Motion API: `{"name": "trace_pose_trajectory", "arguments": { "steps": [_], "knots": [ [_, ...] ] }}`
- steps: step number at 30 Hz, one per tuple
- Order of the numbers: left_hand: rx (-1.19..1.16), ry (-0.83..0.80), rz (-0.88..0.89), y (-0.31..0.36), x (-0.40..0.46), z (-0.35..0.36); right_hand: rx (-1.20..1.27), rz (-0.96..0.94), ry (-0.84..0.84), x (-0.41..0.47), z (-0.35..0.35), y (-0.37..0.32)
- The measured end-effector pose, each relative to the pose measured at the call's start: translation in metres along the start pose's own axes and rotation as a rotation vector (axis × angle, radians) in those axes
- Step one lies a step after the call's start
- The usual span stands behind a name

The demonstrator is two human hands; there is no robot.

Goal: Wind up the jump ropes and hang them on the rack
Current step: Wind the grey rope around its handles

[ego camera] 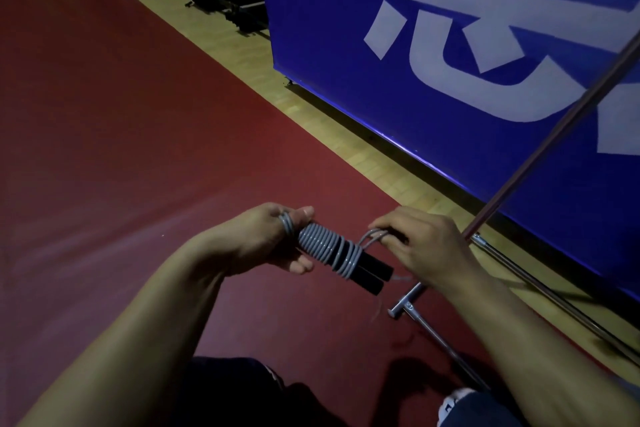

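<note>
A jump rope (325, 246) with a grey cord coiled tightly round its two black handles (370, 276) lies across my hands, low in the middle of the view. My left hand (273, 239) grips the wound bundle at its left end, a loop of cord round one finger. My right hand (419, 246) pinches the loose end of the grey cord just right of the coils. The metal rack (512, 184) rises as a thin slanted pole at the right, its foot (407, 307) on the floor under my right hand.
A blue banner barrier (450, 62) with large white characters stands along the right. Red sports flooring (121, 114) fills the left, with a wooden strip (242, 55) beside the barrier. Dark equipment (225, 0) lies at the back. My knees and a shoe (450, 402) show at the bottom.
</note>
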State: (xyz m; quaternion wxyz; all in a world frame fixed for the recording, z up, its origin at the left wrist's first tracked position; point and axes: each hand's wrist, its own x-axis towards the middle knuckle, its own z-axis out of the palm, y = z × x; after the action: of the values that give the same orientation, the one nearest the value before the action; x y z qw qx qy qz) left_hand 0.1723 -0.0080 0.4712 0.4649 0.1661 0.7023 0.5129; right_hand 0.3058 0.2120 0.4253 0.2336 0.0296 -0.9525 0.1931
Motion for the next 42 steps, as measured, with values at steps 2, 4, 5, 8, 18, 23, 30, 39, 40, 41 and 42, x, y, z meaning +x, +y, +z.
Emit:
{"name": "trace_pose_trajectory", "arguments": {
  "steps": [2, 4, 5, 8, 18, 23, 30, 39, 40, 41, 42],
  "knots": [
    [-0.031, 0.053, -0.007, -0.002, 0.002, -0.001, -0.034, -0.047, -0.015, 0.002, -0.007, -0.005],
    [-0.109, 0.142, -0.006, -0.004, 0.004, 0.000, -0.020, -0.053, -0.043, 0.003, -0.012, -0.020],
    [-0.175, 0.199, 0.002, -0.004, 0.006, 0.002, 0.006, -0.034, -0.061, 0.001, -0.011, -0.027],
    [-0.428, 0.379, 0.054, -0.004, 0.009, 0.017, 0.055, 0.073, 0.006, -0.009, -0.002, -0.053],
    [-0.899, 0.410, -0.014, -0.003, 0.014, 0.057, 0.166, 0.364, 0.415, -0.008, 0.036, -0.062],
    [-1.000, 0.221, -0.082, -0.010, 0.016, 0.056, 0.145, 0.330, 0.377, -0.010, 0.039, -0.061],
    [-1.147, 0.203, 0.034, -0.009, 0.019, 0.060, 0.107, 0.287, 0.401, -0.012, 0.043, -0.058],
    [-1.244, 0.279, 0.188, 0.001, 0.024, 0.044, 0.768, 0.933, 0.076, -0.012, 0.043, -0.084],
    [-1.238, 0.280, 0.207, 0.002, 0.024, 0.039, 0.783, 0.968, -0.069, -0.012, 0.041, -0.080],
    [-1.242, 0.282, 0.215, 0.004, 0.024, 0.035, 0.809, 0.972, -0.174, -0.012, 0.039, -0.076],
    [-1.261, 0.283, 0.215, 0.003, 0.024, 0.032, 0.820, 0.967, -0.227, -0.010, 0.038, -0.073]
  ]
}}
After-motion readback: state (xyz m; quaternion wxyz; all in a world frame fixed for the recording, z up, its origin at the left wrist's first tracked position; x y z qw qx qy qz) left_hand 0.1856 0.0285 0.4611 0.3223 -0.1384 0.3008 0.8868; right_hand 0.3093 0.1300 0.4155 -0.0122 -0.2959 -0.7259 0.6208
